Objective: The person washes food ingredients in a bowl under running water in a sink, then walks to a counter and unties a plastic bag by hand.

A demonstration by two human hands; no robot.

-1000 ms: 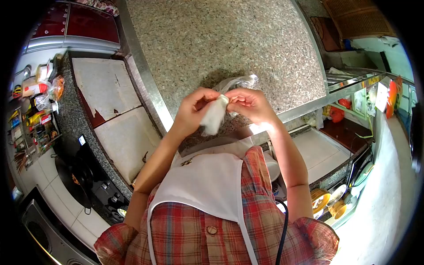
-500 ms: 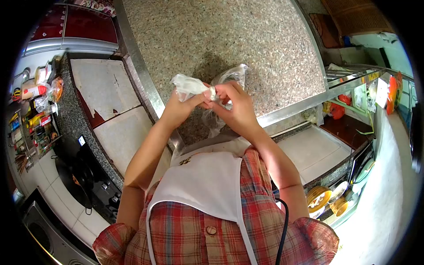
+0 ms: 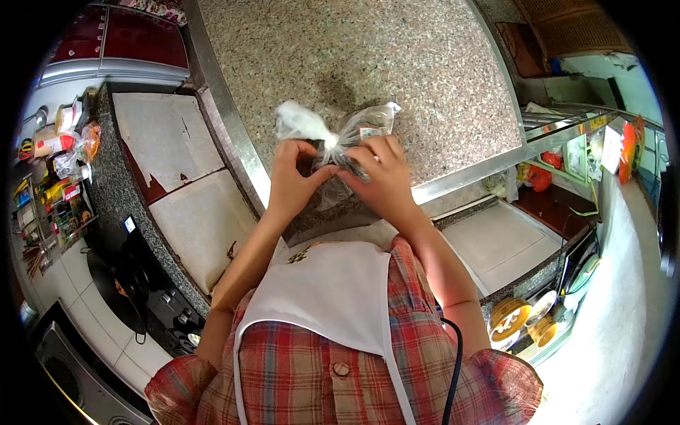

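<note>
A clear plastic bag [image 3: 372, 119] rests at the front edge of the speckled stone countertop [image 3: 432, 64]. Its neck is bunched into a white knot, and the loose, crumpled top flares out to the left. A small printed label shows through the plastic on the right side. My left hand [image 3: 289, 180] has its fingers curled on the bag just below the knot, thumb pointing right. From the other side my right hand [image 3: 382, 176] pinches the plastic, its thumb close to the left thumb. What the bag contains is hard to make out.
Metal trim [image 3: 467, 166] edges the countertop. On the left are a black wok [image 3: 120, 280], a stove and a shelf of bottles and packets [image 3: 67, 191]. At the right stand yellow bowls [image 3: 508, 317] and a metal rack with bags. A black cable [image 3: 457, 368] hangs by my apron.
Both hands have shifted down from the bag's twisted neck to just below it. The white knot now shows between them, and the printed label has come into sight.
</note>
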